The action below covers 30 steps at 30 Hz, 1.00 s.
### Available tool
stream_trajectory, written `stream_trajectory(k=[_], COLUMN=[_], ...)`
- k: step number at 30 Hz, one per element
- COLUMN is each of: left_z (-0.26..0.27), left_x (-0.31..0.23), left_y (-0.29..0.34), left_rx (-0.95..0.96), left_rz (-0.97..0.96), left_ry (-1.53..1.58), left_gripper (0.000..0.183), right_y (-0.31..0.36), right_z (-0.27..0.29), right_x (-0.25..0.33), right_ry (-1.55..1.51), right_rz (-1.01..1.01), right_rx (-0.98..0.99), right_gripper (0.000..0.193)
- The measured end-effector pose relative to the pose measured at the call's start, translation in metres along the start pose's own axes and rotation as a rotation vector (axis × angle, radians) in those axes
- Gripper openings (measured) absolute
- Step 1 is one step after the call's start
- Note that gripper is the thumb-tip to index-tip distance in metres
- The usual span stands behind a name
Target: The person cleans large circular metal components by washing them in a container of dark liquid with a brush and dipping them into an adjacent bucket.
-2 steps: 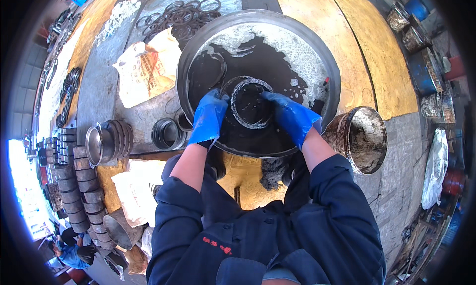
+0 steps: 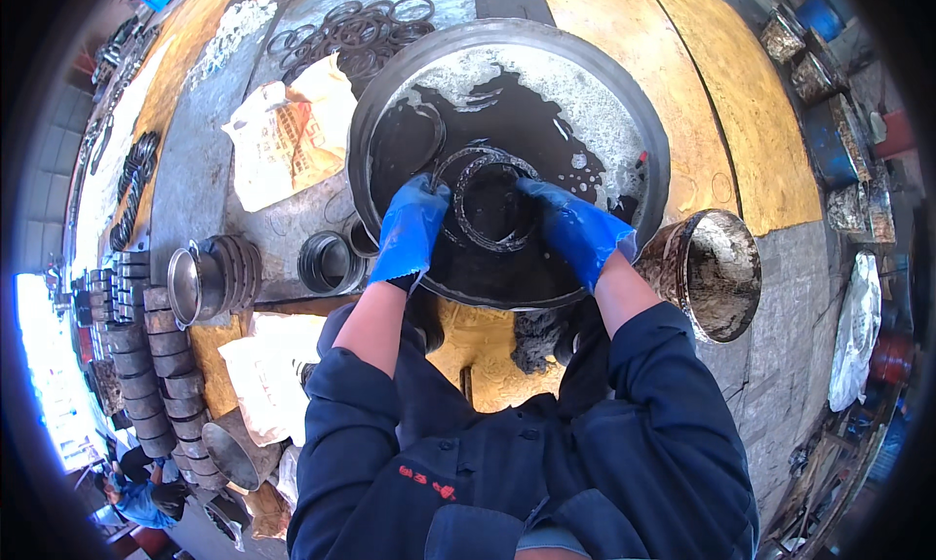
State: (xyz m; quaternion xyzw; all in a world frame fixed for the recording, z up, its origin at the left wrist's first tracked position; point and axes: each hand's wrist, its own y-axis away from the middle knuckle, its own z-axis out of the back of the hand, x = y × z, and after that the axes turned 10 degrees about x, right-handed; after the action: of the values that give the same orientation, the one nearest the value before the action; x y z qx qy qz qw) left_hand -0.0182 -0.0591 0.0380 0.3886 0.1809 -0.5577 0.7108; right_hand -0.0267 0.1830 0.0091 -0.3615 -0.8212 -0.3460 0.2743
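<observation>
Both my hands wear blue rubber gloves and reach into a wide round basin (image 2: 655, 155) of black liquid (image 2: 531, 107). Between them is a wet metal ring (image 2: 495, 247). My left hand (image 2: 413, 224) grips its left side, where another ring edge seems to overlap. On the opposite side my right hand (image 2: 577, 226) has its fingers curled at the rim; the fingertips are partly hidden. Dark liquid shows through the ring's centre. A further thin ring (image 2: 441, 131) lies half sunk at the basin's left. Pale foam or residue (image 2: 609, 97) coats the basin's far right floor.
A rusty, stained bucket (image 2: 721, 277) lies right of the basin. To the left are a printed sack (image 2: 292, 136), stacked metal rings (image 2: 330, 263) and a row of ringed parts (image 2: 219, 277). Loose dark rings (image 2: 356, 34) pile up beyond. A person (image 2: 146, 497) is at the lower left.
The ring has shifted slightly between my hands, and its lower rim looks darker and thinner, with less pale coating showing. Small bright streaks have appeared on the liquid. My arms have barely moved.
</observation>
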Motion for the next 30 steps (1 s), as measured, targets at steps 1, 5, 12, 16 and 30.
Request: stream_trajectory(k=[1, 5, 12, 16, 30], left_z=[0.0, 0.006, 0.01, 0.012, 0.019], left_x=[-0.001, -0.003, -0.001, -0.005, -0.004], left_y=[-0.001, 0.002, 0.006, 0.004, 0.002], left_rx=[0.016, 0.115, 0.073, 0.11, -0.027], left_rz=[0.012, 0.094, 0.034, 0.042, 0.056], left_ry=[0.019, 0.23, 0.333, 0.561, 0.518], left_gripper=[0.031, 0.029, 0.025, 0.021, 0.023], right_y=[-0.001, -0.004, -0.009, 0.002, -0.036], right_z=[0.005, 0.017, 0.017, -0.013, 0.097], right_x=[-0.001, -0.009, -0.006, 0.018, 0.02], right_ry=[-0.018, 0.056, 0.814, 0.215, 0.231], right_rz=[0.02, 0.059, 0.13, -0.034, 0.181], right_rx=[-0.004, 0.018, -0.006, -0.143, -0.416], right_gripper=[0.035, 0.034, 0.031, 0.026, 0.034])
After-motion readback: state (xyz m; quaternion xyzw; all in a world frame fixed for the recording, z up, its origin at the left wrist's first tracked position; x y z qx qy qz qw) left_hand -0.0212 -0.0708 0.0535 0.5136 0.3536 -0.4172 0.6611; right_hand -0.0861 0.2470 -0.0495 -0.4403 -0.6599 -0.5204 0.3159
